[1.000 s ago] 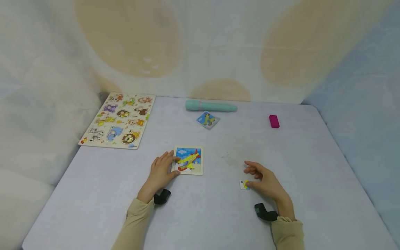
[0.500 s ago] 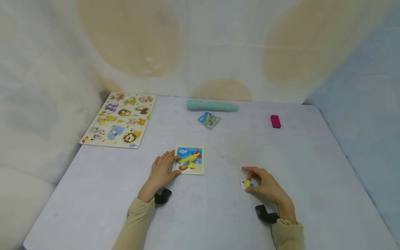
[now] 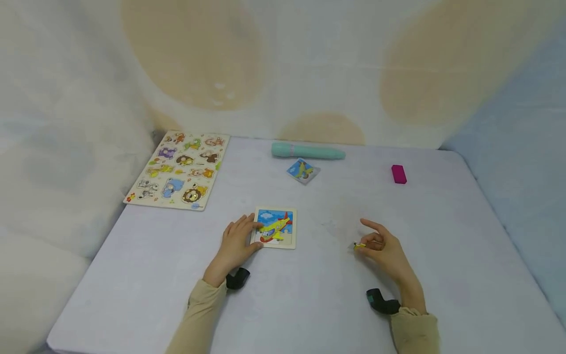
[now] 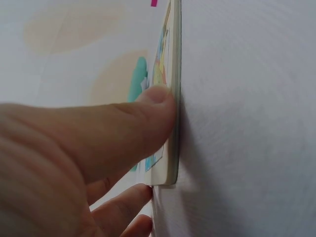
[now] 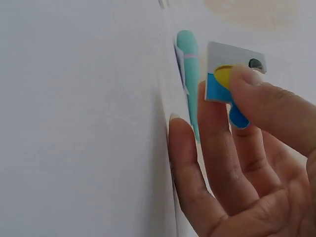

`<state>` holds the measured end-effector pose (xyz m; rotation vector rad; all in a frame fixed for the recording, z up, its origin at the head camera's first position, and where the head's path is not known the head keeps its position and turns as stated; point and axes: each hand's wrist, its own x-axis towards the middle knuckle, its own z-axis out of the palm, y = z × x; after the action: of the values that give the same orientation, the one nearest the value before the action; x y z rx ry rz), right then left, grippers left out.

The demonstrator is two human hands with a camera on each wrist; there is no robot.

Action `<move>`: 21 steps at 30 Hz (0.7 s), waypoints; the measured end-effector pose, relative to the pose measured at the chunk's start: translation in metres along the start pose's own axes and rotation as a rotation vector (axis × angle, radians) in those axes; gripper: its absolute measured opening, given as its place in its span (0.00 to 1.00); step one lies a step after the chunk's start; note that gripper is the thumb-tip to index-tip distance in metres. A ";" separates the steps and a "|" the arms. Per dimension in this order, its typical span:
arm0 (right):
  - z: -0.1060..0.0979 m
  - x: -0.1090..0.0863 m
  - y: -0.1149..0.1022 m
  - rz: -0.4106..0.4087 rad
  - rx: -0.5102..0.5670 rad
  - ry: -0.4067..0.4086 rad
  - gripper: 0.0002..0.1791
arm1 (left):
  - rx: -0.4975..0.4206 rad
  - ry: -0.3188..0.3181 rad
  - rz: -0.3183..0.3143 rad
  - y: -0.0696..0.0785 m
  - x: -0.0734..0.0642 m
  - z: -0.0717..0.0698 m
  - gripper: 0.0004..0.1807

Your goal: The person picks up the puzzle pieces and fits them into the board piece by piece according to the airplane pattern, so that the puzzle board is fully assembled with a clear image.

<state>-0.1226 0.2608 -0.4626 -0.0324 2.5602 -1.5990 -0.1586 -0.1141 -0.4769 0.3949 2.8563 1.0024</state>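
My right hand (image 3: 389,258) pinches a small puzzle piece (image 5: 218,88) between thumb and fingers, above the table. The right wrist view shows its white, yellow and blue face with a black spot; the index finger sticks out apart from it. A square wooden jigsaw puzzle (image 3: 288,241) with a yellow-and-red airplane lies flat left of the middle. Over its left side rests my left hand (image 3: 236,246), fingers fairly straight and a fingertip on the picture. In the left wrist view the thumb (image 4: 155,116) presses the puzzle's near edge.
A board of animal pictures (image 3: 177,169) lies at the back left. Near the rear edge are a mint-green pen-shaped object (image 3: 308,151) and a small airplane picture in a clear wrapper (image 3: 302,170). A magenta block (image 3: 399,174) sits at the back right of the white table (image 3: 309,305).
My right hand has closed its fingers on the puzzle piece and lifted it off the table, tilting it. The left hand has stayed on the puzzle. The head view has shifted slightly.
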 end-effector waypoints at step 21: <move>0.090 0.077 -0.059 -0.072 -0.070 -0.084 0.34 | 0.015 0.004 0.005 0.000 0.000 0.002 0.25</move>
<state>-0.1917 0.1481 -0.4563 -0.1957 2.5768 -1.4962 -0.1581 -0.1132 -0.4781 0.4021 2.8691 0.9841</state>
